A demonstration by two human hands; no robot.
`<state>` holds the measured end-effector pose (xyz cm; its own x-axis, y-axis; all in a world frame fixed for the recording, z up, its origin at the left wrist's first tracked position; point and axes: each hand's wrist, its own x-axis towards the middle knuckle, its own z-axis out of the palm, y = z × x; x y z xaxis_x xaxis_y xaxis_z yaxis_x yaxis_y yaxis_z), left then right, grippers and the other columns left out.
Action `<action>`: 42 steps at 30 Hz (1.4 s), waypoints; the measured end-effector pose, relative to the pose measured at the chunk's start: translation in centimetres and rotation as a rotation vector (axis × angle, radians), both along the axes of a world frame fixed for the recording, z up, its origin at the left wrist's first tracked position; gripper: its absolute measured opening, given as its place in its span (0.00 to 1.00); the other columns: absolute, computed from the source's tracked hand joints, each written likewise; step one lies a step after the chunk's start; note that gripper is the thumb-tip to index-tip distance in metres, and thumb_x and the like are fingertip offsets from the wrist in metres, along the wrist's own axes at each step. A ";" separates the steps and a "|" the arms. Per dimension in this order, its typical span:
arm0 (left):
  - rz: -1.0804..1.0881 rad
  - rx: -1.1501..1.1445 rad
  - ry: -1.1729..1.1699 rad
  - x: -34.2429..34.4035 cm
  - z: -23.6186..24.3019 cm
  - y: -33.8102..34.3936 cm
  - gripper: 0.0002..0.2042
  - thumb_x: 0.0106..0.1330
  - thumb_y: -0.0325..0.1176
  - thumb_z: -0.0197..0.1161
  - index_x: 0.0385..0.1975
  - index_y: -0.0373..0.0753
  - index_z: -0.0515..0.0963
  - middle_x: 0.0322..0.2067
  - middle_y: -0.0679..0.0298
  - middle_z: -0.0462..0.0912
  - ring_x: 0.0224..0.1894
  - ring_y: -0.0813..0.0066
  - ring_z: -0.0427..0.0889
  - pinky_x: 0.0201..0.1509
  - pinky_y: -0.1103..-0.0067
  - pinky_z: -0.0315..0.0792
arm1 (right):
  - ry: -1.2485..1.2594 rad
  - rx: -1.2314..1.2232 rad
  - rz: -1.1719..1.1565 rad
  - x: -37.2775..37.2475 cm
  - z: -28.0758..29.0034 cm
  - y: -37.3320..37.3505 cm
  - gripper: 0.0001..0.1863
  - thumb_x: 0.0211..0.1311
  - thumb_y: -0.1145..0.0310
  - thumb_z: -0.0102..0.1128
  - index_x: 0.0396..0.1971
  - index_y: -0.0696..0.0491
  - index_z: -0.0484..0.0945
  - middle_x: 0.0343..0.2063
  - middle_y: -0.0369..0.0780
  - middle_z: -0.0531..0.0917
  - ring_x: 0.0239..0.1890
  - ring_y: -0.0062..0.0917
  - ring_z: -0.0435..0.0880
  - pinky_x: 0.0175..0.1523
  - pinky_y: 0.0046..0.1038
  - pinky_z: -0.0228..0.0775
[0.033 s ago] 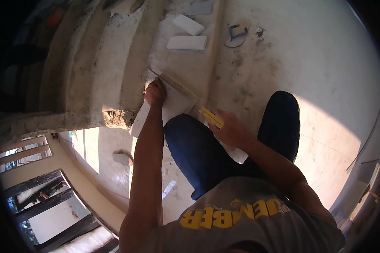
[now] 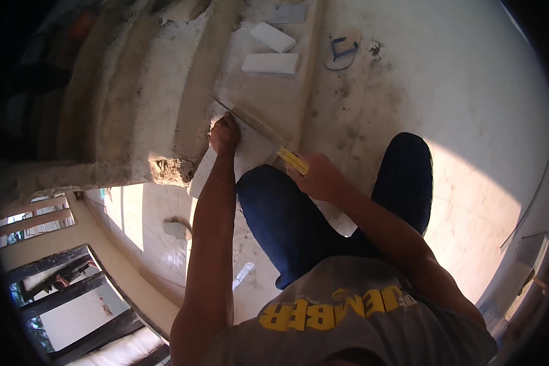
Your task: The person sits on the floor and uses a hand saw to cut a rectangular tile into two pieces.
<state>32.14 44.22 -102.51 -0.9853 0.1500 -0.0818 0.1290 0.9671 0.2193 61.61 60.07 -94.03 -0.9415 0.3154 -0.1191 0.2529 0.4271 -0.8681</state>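
Note:
My right hand (image 2: 317,177) is closed round the yellow handle of a handsaw (image 2: 293,160). From there its long thin blade slants up and left, past my left hand, its tip near the edge of a step. Under and beside the blade lies a pale slab-like block (image 2: 254,145), partly covered by my left forearm and knee. My left hand (image 2: 224,132) rests on this block close to the blade, its fingers curled; what its fingertips grip is partly hidden.
Two white blocks (image 2: 271,63) lie farther off, with a grey flat piece (image 2: 288,13) beyond. A sandal (image 2: 341,52) with blue straps sits on the dusty floor. Rough steps (image 2: 158,91) rise at the left, with a broken edge (image 2: 172,171). A grey round patch (image 2: 177,229) lies lower left.
My right hand has pushed the handsaw up and to the left, so its tip reaches farther past my left hand. The left hand stays in place.

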 end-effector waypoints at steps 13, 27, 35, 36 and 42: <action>-0.004 0.029 0.002 1.6 0.3 -0.9 0.33 0.81 0.57 0.38 0.50 0.38 0.88 0.50 0.44 0.88 0.55 0.42 0.86 0.62 0.51 0.76 | -0.053 0.053 0.048 2.8 1.0 0.0 0.19 0.71 0.60 0.66 0.51 0.60 0.78 0.33 0.54 0.86 0.39 0.50 0.90 0.44 0.45 0.81; 0.017 -0.029 -0.049 1.0 1.2 -1.9 0.31 0.83 0.56 0.38 0.53 0.38 0.85 0.54 0.46 0.87 0.60 0.48 0.85 0.68 0.52 0.71 | -0.036 -0.303 0.156 -0.7 2.6 -0.5 0.26 0.77 0.56 0.61 0.62 0.62 0.75 0.40 0.53 0.87 0.46 0.44 0.90 0.55 0.40 0.79; 0.032 -0.028 -0.088 1.7 1.6 -1.2 0.30 0.84 0.53 0.36 0.54 0.35 0.83 0.52 0.49 0.88 0.57 0.51 0.87 0.65 0.54 0.74 | -0.115 -0.175 0.071 13.2 4.6 1.2 0.21 0.73 0.68 0.61 0.61 0.62 0.76 0.38 0.51 0.87 0.43 0.40 0.90 0.52 0.35 0.80; 0.037 -0.041 -0.097 1.7 1.5 -1.2 0.30 0.85 0.52 0.36 0.55 0.35 0.83 0.53 0.52 0.88 0.58 0.53 0.86 0.65 0.55 0.74 | 0.002 -0.139 0.079 12.0 3.3 0.9 0.19 0.73 0.69 0.61 0.59 0.62 0.77 0.37 0.50 0.87 0.39 0.37 0.89 0.49 0.34 0.80; -0.011 -0.021 -0.090 1.2 1.3 -1.2 0.31 0.84 0.52 0.36 0.52 0.34 0.84 0.52 0.49 0.89 0.58 0.52 0.87 0.66 0.54 0.72 | -0.002 -0.084 0.137 -0.6 0.6 -1.1 0.16 0.73 0.66 0.63 0.52 0.61 0.76 0.33 0.52 0.85 0.35 0.46 0.88 0.43 0.42 0.79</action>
